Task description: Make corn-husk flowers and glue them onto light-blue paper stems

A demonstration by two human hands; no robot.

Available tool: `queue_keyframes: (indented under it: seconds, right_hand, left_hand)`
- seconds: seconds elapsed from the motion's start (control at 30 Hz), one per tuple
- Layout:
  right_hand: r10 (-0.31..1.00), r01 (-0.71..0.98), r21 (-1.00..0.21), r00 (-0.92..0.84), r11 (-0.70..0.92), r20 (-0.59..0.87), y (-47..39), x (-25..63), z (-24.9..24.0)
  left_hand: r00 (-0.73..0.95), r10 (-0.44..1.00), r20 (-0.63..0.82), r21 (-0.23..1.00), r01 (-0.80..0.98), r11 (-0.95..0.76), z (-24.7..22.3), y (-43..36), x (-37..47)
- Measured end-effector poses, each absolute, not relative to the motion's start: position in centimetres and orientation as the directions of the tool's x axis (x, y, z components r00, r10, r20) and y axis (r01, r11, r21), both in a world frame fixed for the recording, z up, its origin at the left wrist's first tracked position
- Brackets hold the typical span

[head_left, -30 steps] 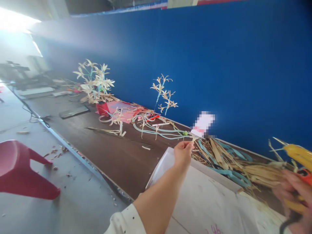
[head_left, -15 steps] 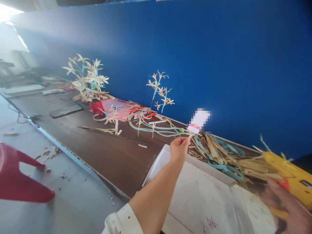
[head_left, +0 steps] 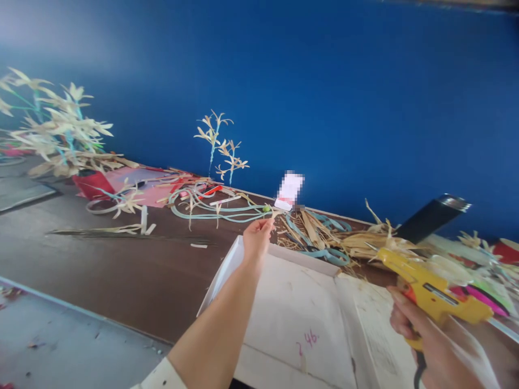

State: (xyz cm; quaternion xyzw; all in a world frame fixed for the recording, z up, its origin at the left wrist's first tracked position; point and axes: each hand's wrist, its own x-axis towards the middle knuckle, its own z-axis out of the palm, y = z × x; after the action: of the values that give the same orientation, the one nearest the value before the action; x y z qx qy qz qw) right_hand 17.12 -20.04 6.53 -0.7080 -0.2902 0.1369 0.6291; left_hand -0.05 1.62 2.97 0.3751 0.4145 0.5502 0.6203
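My right hand is wrapped round the handle of a yellow hot glue gun, whose nozzle points left over the table. My left hand reaches forward above the near box edge, thumb and fingers pinched on a small pale strip. Just beyond it stands a white card, partly blurred out. Right of that hand lie dried husk strips and light-blue-handled scissors. Pale green cords loop to its left.
An opened white cardboard box lies in front of me on the brown table. A black flask leans at the back right. Husk flowers stand at the left, with two flower stems against the blue wall.
My view has turned right, bringing the glue gun and flask fully into sight; the red stool has left it. My left hand keeps its pinch near the white card.
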Motion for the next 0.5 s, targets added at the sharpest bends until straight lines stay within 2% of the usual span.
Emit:
queue_keyframes:
  seconds: [0.1, 0.2, 0.3, 0.4, 0.5]
  right_hand:
    - [0.609, 0.287, -0.948, 0.779, -0.136, 0.149, -21.6, 17.0, 6.2]
    - [0.588, 0.256, -0.954, 0.800, -0.153, 0.121, -22.9, 17.5, 5.2]
    - [0.595, 0.227, -0.954, 0.801, -0.198, 0.067, -24.0, 18.4, 4.2]
    - [0.608, 0.245, -0.925, 0.794, -0.289, 0.021, -24.6, 18.8, 4.3]
    - [0.585, 0.232, -0.930, 0.810, -0.287, 0.021, -24.8, 18.4, 5.2]
  left_hand:
    - [0.085, 0.993, -0.083, 0.950, -0.295, 0.104, 3.1, 1.4, 0.0]
    - [0.161, 0.985, -0.069, 0.976, -0.196, 0.100, 3.1, 1.0, 0.1]
    - [0.361, 0.931, -0.048, 0.997, -0.039, 0.067, 2.9, 0.0, 0.5]
    - [0.596, 0.799, -0.085, 0.994, 0.109, 0.024, 2.5, -1.3, 1.2]
    - [0.675, 0.728, -0.122, 0.972, 0.228, -0.049, 1.8, -2.1, 1.8]
